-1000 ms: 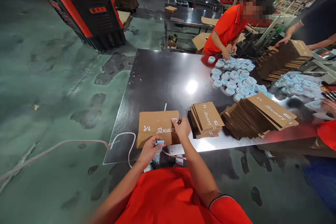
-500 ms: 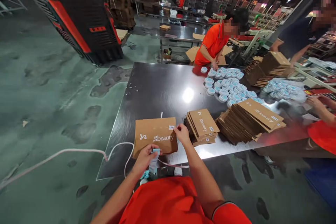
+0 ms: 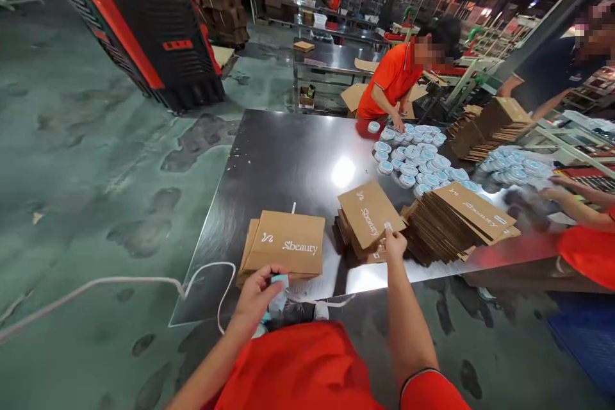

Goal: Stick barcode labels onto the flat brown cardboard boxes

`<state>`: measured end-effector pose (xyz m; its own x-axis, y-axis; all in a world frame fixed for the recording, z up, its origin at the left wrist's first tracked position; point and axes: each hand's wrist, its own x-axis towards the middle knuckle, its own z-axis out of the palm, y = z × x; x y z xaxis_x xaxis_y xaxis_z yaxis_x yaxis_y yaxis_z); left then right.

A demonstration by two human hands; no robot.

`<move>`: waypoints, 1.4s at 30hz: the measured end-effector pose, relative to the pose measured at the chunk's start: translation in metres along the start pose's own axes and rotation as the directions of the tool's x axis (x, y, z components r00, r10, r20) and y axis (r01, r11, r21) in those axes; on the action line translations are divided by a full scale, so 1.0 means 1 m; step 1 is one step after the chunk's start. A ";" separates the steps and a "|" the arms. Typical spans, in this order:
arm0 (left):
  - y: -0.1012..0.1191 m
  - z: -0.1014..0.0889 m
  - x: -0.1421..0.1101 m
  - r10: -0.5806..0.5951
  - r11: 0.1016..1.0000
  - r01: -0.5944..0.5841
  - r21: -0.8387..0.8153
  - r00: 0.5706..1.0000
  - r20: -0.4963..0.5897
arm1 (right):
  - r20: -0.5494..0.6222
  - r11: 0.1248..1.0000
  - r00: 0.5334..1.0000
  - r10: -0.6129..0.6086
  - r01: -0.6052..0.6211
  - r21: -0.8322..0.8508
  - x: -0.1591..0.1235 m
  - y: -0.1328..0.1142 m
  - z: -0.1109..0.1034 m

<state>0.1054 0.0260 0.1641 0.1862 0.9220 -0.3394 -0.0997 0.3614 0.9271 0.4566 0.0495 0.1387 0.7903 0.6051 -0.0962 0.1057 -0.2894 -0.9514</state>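
Note:
My left hand (image 3: 259, 295) is closed on a pale-blue label strip (image 3: 278, 285) that hangs from its fingers at the table's front edge. Just beyond it lies a pile of flat brown cardboard boxes; the top flat box (image 3: 293, 240) has white "beauty" print and no white sticker in view. My right hand (image 3: 395, 245) pinches the near right corner of another flat cardboard box (image 3: 369, 213), beside its small white label. That box lies askew over the middle stack, its near edge tilted over the boxes below.
A taller fanned stack of flat boxes (image 3: 461, 221) stands to the right on the metal table (image 3: 283, 154). Behind it lie many round blue-and-white packs (image 3: 413, 154). A co-worker in orange (image 3: 384, 86) handles them across the table. A white cable (image 3: 211, 266) crosses the front left edge.
My right hand has moved right from the near pile to the middle stack, with a labelled flat box. The near pile now shows an unlabelled box on top. My left hand has shifted slightly left.

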 end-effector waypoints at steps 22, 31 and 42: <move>0.027 0.007 -0.013 0.329 0.929 -0.319 0.189 0.944 -0.019 | 0.747 0.972 0.640 -0.180 0.002 0.233 -0.203 -0.063 0.074; 0.025 -0.010 -0.018 0.094 0.989 -0.102 0.107 0.993 0.076 | 0.608 0.971 0.758 -0.236 0.212 0.114 -0.224 -0.072 0.077; 0.012 -0.009 -0.008 0.196 0.879 -0.229 0.417 0.973 0.120 | 0.535 0.989 0.832 -0.149 0.135 0.064 -0.224 -0.060 0.078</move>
<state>0.0937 0.0237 0.1763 0.2786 0.9517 -0.1291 0.2776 0.0489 0.9594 0.2265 -0.0110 0.1941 0.3191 0.9429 -0.0952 0.1724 -0.1565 -0.9725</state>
